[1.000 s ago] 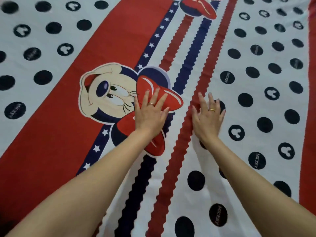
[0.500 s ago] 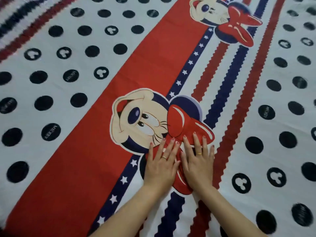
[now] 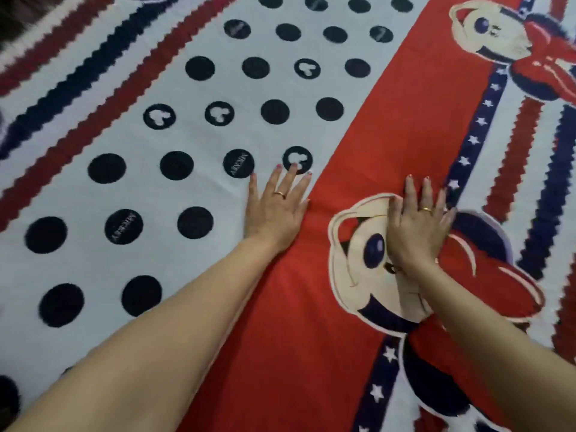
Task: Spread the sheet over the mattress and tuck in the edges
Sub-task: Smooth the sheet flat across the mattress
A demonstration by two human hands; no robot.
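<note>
I press both hands flat, fingers spread: left hand point(image 3: 276, 210) mid-frame, right hand point(image 3: 417, 226) beside it. The sheet point(image 3: 343, 135) fills the frame; I'd sweep outward, palms low, chasing wrinkles edgeward.

left hand point(image 3: 274, 210) flat, fingers spread, on white black-dotted area | right hand point(image 3: 417, 226) flat on cartoon face | red-banded printed cotton sheet point(image 3: 358, 135) lay smooth

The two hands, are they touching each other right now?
Apart. The head view shows the left hand and right hand flat on the sheet, red fabric plainly between them.
</note>
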